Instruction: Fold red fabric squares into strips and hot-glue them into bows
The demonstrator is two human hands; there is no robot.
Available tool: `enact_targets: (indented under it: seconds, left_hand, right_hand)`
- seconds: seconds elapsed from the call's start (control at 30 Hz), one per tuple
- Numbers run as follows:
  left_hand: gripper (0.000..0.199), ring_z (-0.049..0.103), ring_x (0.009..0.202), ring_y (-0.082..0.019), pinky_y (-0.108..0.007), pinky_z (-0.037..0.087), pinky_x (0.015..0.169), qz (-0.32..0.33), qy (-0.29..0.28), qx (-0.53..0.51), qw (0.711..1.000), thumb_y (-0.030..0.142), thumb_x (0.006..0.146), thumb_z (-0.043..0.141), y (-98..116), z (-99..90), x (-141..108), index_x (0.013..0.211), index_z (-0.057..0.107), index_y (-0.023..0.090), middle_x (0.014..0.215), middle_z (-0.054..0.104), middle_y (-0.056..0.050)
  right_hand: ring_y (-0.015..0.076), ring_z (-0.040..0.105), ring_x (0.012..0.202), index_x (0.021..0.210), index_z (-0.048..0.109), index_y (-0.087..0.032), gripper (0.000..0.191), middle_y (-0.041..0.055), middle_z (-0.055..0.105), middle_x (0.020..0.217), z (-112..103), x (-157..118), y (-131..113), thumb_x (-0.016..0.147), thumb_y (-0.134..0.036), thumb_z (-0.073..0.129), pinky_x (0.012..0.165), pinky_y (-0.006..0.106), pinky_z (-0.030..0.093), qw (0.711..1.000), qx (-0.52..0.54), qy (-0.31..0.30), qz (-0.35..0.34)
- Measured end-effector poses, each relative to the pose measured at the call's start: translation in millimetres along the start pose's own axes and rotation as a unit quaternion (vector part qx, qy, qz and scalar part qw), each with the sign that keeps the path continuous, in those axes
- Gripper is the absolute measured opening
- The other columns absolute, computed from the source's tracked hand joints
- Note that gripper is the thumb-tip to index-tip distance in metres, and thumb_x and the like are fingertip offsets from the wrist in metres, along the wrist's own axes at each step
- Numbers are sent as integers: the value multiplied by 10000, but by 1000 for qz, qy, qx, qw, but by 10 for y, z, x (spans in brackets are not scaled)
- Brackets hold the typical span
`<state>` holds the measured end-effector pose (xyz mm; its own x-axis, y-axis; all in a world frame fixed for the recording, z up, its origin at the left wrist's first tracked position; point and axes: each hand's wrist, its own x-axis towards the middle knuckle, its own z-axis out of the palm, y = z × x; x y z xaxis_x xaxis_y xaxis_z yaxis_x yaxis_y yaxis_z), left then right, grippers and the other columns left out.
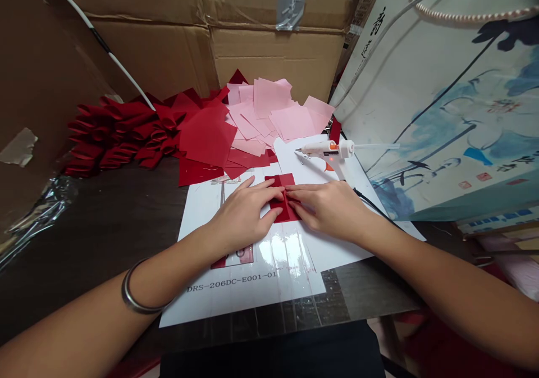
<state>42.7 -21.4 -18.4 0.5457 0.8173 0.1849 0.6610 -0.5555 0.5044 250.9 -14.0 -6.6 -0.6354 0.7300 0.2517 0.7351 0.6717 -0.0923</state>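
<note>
On the bench [105, 209], folded red paper pieces [113, 136] lie left of loose pink paper squares [269, 108]. The left hand [244, 212] and right hand [328, 209], grips spread flat, press a folded red paper square [283, 198] on a white printed sheet [248, 277], just below a glue gun [326, 149].

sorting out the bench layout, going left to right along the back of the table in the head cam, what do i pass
brown cardboard panel → folded red paper fans → red square sheet → pink paper squares → ink-painted gift bag
</note>
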Motion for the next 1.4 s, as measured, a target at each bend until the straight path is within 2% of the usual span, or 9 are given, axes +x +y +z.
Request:
enact_targets:
  seconds: [0.33, 0.63, 0.73, 0.83, 0.97, 1.07, 1.17, 1.3, 1.4]
  left_hand:
    - [184, 579, 1183, -217, -544, 278, 1153, 17, 17, -32, 999, 224, 882, 534, -20, -4, 15, 1036, 633, 218, 1290, 614, -61]
    - [188, 519, 1268, -237, -547, 257, 1158, 16, -2, -24, 1000, 269, 897, 550, -30, -10, 36, 1067, 609, 215, 1311, 603, -65]
    - [213, 548, 1231, -239, -541, 264, 1154, 13, -7, -20, 1000, 294, 904, 555, -28, -13, 42, 1101, 586, 219, 1286, 617, -58]
    - [258, 588, 1151, -242, -531, 305, 1131, -6, -4, -23, 1000, 310, 894, 573, -22, -18, 43, 1131, 553, 212, 1230, 639, -59]
    - [255, 602, 1085, -239, -492, 409, 1045, -26, 0, -29, 999, 266, 856, 591, -14, -29, 48, 1100, 547, 209, 1180, 647, -51]
    - [245, 595, 1064, -239, -460, 462, 972, -36, -7, -27, 999, 266, 846, 582, -8, -38, 51, 1083, 552, 210, 1159, 644, -49]
    - [246, 597, 1034, -232, -433, 482, 937, -49, -1, -35, 998, 251, 834, 578, 1, -45, 51, 1072, 540, 200, 1134, 645, -55]
    - [249, 594, 1017, -235, -449, 455, 965, -54, -9, -23, 998, 263, 833, 575, 28, -57, 53, 1073, 552, 202, 1090, 649, -51]
    - [285, 581, 1037, -253, -464, 438, 976, -64, -25, -16, 997, 294, 822, 591, 52, -76, 57, 1088, 562, 197, 1102, 648, -58]
  right_hand:
    - [208, 711, 763, 844, 752, -208, 242, 10, 758, 826, -6, 24, 24, 878, -213, 513, 612, 316, 424, 1000, 3, 0, 15]
    - [194, 685, 695, 786, 737, -212, 246, 13, 731, 729, -15, 10, 18, 874, -210, 507, 613, 316, 410, 1000, 1, 9, 16]
    - [186, 684, 706, 810, 735, -208, 230, 18, 741, 763, -30, -1, 0, 875, -228, 515, 621, 308, 435, 999, 31, 34, 5]
    - [174, 694, 747, 841, 727, -194, 229, 20, 756, 835, -40, -10, -26, 888, -227, 505, 653, 298, 479, 993, 96, 40, -49]
    - [188, 704, 876, 982, 712, -167, 232, 49, 742, 1063, -20, -10, -50, 911, -264, 514, 705, 301, 518, 981, 158, 38, -109]
    - [226, 679, 1016, 1142, 658, -154, 334, 88, 661, 1259, -4, -5, -57, 931, -368, 513, 756, 328, 526, 981, 154, 5, -114]
    - [255, 653, 1076, 1220, 604, -146, 416, 102, 611, 1331, -18, 4, -80, 943, -433, 485, 766, 343, 511, 985, 135, -42, -104]
    - [211, 680, 790, 1116, 602, -151, 338, 78, 723, 1047, -74, 34, -150, 958, -402, 439, 666, 319, 453, 984, 127, -103, -69]
    - [174, 593, 595, 1014, 560, -149, 260, 40, 694, 790, -112, 59, -197, 950, -358, 420, 581, 299, 379, 984, 121, -124, -40]
